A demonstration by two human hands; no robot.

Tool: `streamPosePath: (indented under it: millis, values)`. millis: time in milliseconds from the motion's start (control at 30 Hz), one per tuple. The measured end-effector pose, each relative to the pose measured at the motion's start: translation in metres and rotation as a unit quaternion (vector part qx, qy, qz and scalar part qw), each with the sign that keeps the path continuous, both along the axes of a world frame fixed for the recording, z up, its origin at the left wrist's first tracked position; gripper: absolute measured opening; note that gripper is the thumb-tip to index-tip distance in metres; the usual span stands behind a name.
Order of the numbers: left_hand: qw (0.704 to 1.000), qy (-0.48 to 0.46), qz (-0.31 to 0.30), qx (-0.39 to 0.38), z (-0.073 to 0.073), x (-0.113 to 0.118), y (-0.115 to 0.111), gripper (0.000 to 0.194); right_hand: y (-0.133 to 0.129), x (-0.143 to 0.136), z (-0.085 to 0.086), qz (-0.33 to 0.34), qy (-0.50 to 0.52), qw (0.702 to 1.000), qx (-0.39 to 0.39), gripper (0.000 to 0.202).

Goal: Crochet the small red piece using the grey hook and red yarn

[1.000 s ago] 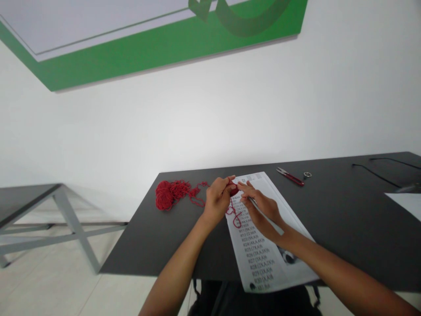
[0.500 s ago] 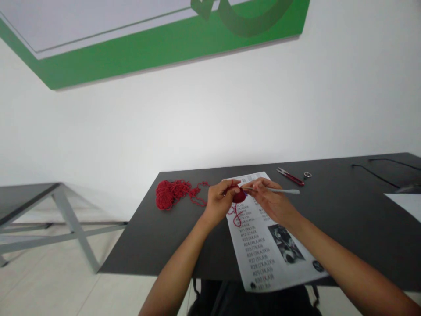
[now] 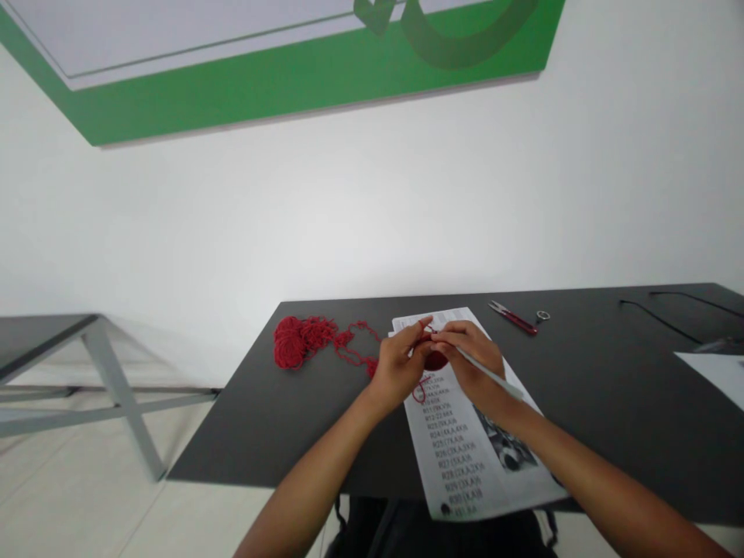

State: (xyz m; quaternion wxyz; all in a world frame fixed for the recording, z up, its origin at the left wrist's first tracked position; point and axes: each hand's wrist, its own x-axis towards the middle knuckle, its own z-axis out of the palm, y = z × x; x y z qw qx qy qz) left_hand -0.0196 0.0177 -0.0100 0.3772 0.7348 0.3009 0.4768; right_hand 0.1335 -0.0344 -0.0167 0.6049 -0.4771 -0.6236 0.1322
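Observation:
Between my hands is a small dark red crochet piece [image 3: 435,360], partly covered by fingers. My left hand [image 3: 400,364] pinches its left side, with the index finger raised and red yarn at it. My right hand [image 3: 473,360] is closed on a crochet hook [image 3: 488,370] whose pale grey handle slants down to the right; its tip is hidden at the work. A loose yarn tail [image 3: 419,390] hangs below the piece. Loops of yarn run left to a red yarn ball [image 3: 294,342] on the table.
Under my hands lies a printed pattern sheet [image 3: 442,449] on the dark table [image 3: 314,434]. Red-handled thread snips [image 3: 514,318] with a ring [image 3: 542,316] lie behind, to the right. Eyeglasses [image 3: 668,322] and another paper [image 3: 714,376] are at far right.
The hook has swung from nearly level to slanting down toward me. My right hand has turned and closed in on the piece. My left index finger is raised more.

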Motion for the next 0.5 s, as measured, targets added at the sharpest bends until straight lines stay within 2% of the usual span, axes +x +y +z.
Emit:
streamPosePath:
  millis: [100,233,367,500]
  values:
    - [0.994,-0.059,-0.042,-0.086,-0.003,0.003,-0.001,0.044,-0.002,-0.003,-0.006,-0.034,-0.060,0.997,0.028,0.020]
    - [0.958,-0.173,-0.102,-0.204,-0.004,0.007,-0.001,0.056,-0.003,0.001,-0.006,-0.027,-0.061,0.996,0.059,0.022]
    - [0.930,-0.217,-0.136,-0.262,0.001,0.002,0.000,0.065,-0.003,0.009,0.006,0.067,-0.017,0.997,0.025,0.028]
    - [0.936,-0.190,-0.169,-0.244,0.009,-0.008,0.003,0.076,-0.001,0.012,0.014,0.156,0.044,0.987,-0.002,0.033]
